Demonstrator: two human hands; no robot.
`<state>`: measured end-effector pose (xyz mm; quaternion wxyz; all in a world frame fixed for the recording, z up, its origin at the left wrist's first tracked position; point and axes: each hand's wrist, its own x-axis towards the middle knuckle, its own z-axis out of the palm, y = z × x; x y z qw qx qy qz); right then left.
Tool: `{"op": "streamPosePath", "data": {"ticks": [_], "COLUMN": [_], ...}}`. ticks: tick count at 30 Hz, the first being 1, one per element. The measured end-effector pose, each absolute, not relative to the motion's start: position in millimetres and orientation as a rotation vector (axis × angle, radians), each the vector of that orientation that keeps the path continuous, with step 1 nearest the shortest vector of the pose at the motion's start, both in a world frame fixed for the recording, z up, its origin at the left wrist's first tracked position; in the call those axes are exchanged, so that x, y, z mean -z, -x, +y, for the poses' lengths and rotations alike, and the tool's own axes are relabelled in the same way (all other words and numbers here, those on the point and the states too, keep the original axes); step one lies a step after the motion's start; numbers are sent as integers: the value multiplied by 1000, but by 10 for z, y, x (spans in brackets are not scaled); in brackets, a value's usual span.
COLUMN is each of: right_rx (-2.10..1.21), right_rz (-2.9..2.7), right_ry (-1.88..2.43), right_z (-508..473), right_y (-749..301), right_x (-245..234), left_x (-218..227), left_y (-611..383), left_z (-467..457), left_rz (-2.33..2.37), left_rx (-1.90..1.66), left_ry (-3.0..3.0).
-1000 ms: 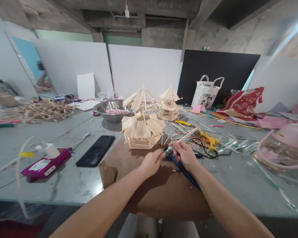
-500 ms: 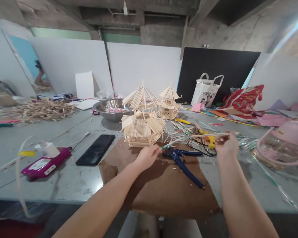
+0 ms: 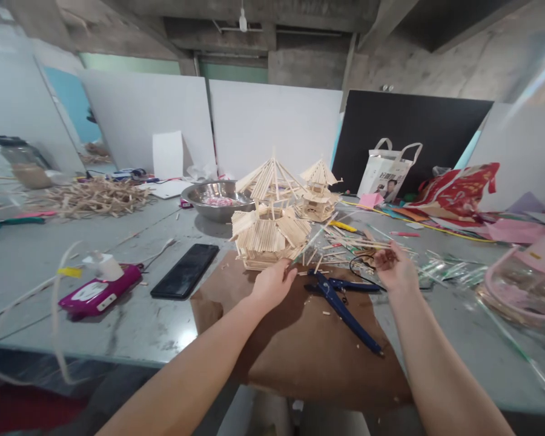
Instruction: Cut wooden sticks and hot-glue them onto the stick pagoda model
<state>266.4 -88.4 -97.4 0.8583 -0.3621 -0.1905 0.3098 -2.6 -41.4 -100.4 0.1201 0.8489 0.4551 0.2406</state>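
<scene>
My left hand point(image 3: 275, 286) is closed in a pinch at the front of a stick-built pavilion model point(image 3: 266, 239). From its fingers a thin clear plastic strip point(image 3: 315, 239) slants up to the right. My right hand point(image 3: 396, 267) is over the loose sticks, its thumb and fingertips closed on a thin wooden stick point(image 3: 367, 244) that points left. Blue-handled pliers point(image 3: 345, 312) lie spread on the brown sheet point(image 3: 300, 363) between my forearms. A smaller stick pavilion point(image 3: 318, 194) stands behind.
A steel bowl point(image 3: 218, 209), a black phone point(image 3: 184, 271) and a purple power strip point(image 3: 100, 290) are on the left. Farther left lies a heap of sticks point(image 3: 97, 197). On the right are clear plastic wrappers point(image 3: 454, 269), a pink-lidded container point(image 3: 527, 278) and a white bag point(image 3: 384, 172).
My right hand has moved left with the stick, over the loose sticks. The yellow tool beside it no longer shows. My left hand stays by the model; the view has shifted slightly left.
</scene>
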Motion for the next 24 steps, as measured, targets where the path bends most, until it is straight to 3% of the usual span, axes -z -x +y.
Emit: {"op": "streamPosePath", "data": {"ticks": [5, 10, 19, 24], "right_rx": [-1010, -1035, -1262, -1126], "right_rz": [-404, -499, -873, -718], "right_ry": [731, 793, 920, 907], "right_z": [-944, -961, -962, -915], "right_y": [-2329, -2193, -1839, -1940], "right_x": [900, 889, 1014, 1026], "left_x": [908, 874, 1030, 1018], "left_y": [4, 41, -42, -28], "left_z": [-630, -670, -641, -611], "left_rz": [1192, 1135, 872, 1002], "left_rx": [-898, -1193, -667, -736], "left_ry": [-2531, -2406, -2548, -2502]}}
